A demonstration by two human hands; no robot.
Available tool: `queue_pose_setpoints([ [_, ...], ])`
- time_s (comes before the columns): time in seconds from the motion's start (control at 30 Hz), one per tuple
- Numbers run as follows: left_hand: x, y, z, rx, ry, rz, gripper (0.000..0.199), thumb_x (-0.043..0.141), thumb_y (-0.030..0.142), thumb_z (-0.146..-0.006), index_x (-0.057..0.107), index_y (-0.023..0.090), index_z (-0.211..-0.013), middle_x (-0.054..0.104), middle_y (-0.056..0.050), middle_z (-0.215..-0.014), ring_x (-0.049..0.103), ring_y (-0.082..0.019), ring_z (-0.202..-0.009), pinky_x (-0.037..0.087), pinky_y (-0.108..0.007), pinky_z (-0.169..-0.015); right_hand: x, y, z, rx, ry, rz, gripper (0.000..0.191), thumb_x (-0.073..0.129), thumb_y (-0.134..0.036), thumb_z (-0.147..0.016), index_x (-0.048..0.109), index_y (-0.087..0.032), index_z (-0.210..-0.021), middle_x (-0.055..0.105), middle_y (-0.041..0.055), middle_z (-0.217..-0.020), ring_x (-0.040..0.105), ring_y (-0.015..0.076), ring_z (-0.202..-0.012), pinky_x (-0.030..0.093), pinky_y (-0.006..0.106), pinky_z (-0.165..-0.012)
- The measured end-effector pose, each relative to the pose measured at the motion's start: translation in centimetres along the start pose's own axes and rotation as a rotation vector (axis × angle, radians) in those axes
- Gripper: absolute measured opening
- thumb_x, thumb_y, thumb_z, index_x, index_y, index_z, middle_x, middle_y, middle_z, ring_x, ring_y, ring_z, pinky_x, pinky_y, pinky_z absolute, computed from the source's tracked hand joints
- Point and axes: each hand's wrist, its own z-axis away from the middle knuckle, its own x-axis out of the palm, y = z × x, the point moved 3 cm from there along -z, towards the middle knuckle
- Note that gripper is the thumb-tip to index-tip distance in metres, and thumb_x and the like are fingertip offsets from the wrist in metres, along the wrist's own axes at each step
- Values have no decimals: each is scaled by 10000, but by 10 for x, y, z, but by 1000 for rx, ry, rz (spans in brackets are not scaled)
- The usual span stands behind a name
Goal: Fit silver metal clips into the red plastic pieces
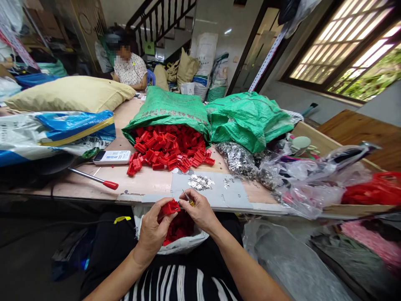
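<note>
Between its thumb and fingers, my left hand (154,228) grips a red plastic part (171,207) just off the table's front edge. My right hand (199,211) is closed on a small pointed tool with a yellow handle (191,202), its thin metal tip sticking up and to the left. The right fingertips are close to the red part; whether they also pinch a tiny piece is too small to tell. Under both hands, a white sack (184,246) in my lap holds more red parts. Small silvery metal pieces (200,182) lie on a grey sheet (232,194) ahead.
A green sack (173,106) spills red parts (169,148) onto the table. Right of it are another green sack (250,119) and clear bags of metal bits (236,159). A red-tipped lever (109,184) and a white box (112,156) are at left. A person (130,69) sits across.
</note>
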Motion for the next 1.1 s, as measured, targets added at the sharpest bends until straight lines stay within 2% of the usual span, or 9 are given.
queue_pose_setpoints([
  [0.23,3,-2,1,85,-45,-66,339,598,202,-858,576,258,-1191,690,-40,-1136,671,-192,-1010,528,-297,-903,1,-3,4,-2,3,46,99,569,-268,-827,574,-197,-896,585,-34,-753,491,108,-627,388,220,-612],
  [0.4,4,-1,0,92,-78,-4,374,605,175,-851,592,289,-1207,687,-21,-1161,649,-181,-1052,498,-283,-941,4,1,7,-10,-11,-2,81,563,-250,-825,567,-200,-888,559,-39,-741,473,108,-641,388,221,-625],
  [0.53,3,4,-3,-3,-90,145,309,613,211,-851,636,289,-1149,695,-13,-1123,650,-170,-1028,495,-267,-930,3,5,7,5,-38,-177,155,587,-336,-833,550,-194,-883,536,-30,-755,476,111,-658,398,221,-619],
  [0.7,6,4,-3,-183,-117,332,320,632,275,-841,606,263,-1160,702,-17,-1086,663,-159,-965,510,-260,-888,-3,10,9,81,-96,-346,192,525,-387,-875,504,-204,-927,446,-63,-676,337,68,-466,288,199,-450],
  [0.8,8,-1,-3,-211,-133,338,334,658,287,-818,592,242,-1142,703,-26,-1046,666,-165,-929,521,-268,-852,-9,13,12,67,-111,-253,190,481,-346,-902,542,-198,-1004,462,-42,-714,393,77,-496,329,205,-472],
  [0.93,8,-13,-11,-152,-132,167,293,654,277,-812,605,220,-1095,691,-33,-1008,665,-166,-870,525,-284,-822,-15,19,14,-11,-84,25,233,464,-275,-915,618,-206,-1074,530,21,-897,519,101,-630,430,235,-597],
  [1.03,7,-23,-22,-98,-147,35,383,655,249,-800,573,228,-1174,695,-37,-1016,670,-176,-876,524,-319,-846,-16,24,13,-4,-79,128,260,495,-239,-903,597,-213,-1141,576,1,-822,536,110,-613,434,238,-614],
  [1.1,8,-30,-30,-64,-169,-38,409,668,229,-779,580,228,-1179,700,-50,-1053,670,-196,-924,516,-350,-884,-17,25,12,6,-67,179,239,524,-224,-889,592,-216,-1119,604,-19,-761,544,114,-599,426,234,-609],
])
